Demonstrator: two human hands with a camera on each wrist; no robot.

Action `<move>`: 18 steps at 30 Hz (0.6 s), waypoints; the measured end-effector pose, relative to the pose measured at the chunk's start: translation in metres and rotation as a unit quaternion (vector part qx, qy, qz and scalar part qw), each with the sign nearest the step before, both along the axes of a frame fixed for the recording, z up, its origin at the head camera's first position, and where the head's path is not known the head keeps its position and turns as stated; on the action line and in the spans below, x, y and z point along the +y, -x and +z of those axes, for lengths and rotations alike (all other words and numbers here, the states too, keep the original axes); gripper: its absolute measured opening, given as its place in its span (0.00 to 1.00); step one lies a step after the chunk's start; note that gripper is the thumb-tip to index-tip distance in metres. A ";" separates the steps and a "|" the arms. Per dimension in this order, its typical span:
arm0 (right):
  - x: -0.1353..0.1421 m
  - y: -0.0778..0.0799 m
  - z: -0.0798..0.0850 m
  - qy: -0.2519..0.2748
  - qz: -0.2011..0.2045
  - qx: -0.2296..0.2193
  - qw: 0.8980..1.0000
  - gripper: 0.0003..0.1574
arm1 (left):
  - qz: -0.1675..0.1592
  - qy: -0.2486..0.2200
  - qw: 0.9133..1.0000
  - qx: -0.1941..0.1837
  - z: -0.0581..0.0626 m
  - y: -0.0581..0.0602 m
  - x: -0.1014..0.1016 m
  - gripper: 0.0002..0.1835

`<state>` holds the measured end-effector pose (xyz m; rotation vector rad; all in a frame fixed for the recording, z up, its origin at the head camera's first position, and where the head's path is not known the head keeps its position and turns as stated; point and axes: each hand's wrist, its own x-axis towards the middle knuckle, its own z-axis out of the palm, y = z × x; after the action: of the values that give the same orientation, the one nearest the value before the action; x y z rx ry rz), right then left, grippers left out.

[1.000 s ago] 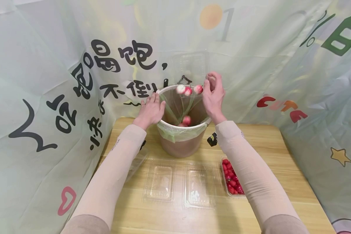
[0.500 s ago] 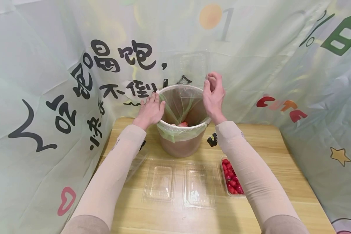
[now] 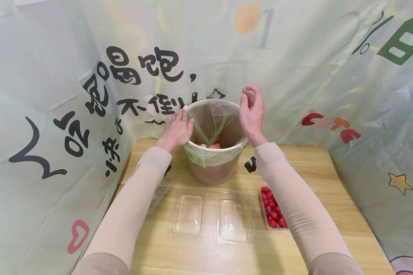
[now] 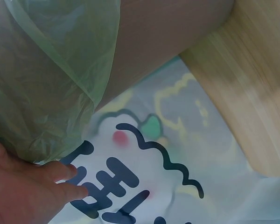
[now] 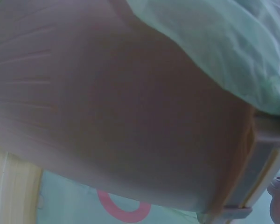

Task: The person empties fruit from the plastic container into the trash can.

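A brownish bin (image 3: 213,172) with a pale rim stands at the back of the table, lined with a thin green plastic bag (image 3: 220,156). Red and pale round fruits (image 3: 215,146) lie inside it, mostly hidden by the front wall. My left hand (image 3: 178,129) rests on the left side of the rim, fingers extended; in the left wrist view its fingers lie beside the bag's overhang. On the opposite side, my right hand (image 3: 252,110) has curled fingers and pinches the edge of a clear plastic box (image 3: 225,78), tipped upright over the bin and barely visible.
Two clear plastic trays (image 3: 188,214) lie on the wooden table (image 3: 192,256). A clear box of small red fruits (image 3: 272,210) sits partly behind the right forearm. More clear plastic (image 3: 160,193) shows beside the left forearm. Printed fabric (image 3: 289,76) encloses the back and sides.
Several red and white fruits slid off the tipped box and dropped into the bin between the first and second frames. Both hands have stayed practically still.
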<state>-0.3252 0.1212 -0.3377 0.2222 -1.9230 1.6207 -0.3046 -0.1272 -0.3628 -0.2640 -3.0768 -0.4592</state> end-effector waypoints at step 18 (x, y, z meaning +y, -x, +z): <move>0.021 -0.003 0.012 0.051 -0.044 -0.018 0.998 0.11 | -0.002 0.002 1.000 -0.001 -0.001 0.000 0.000 0.42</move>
<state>-0.3224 0.1421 -0.3255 0.0669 -1.8435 1.6696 -0.3051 -0.1269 -0.3638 -0.2698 -3.0802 -0.4554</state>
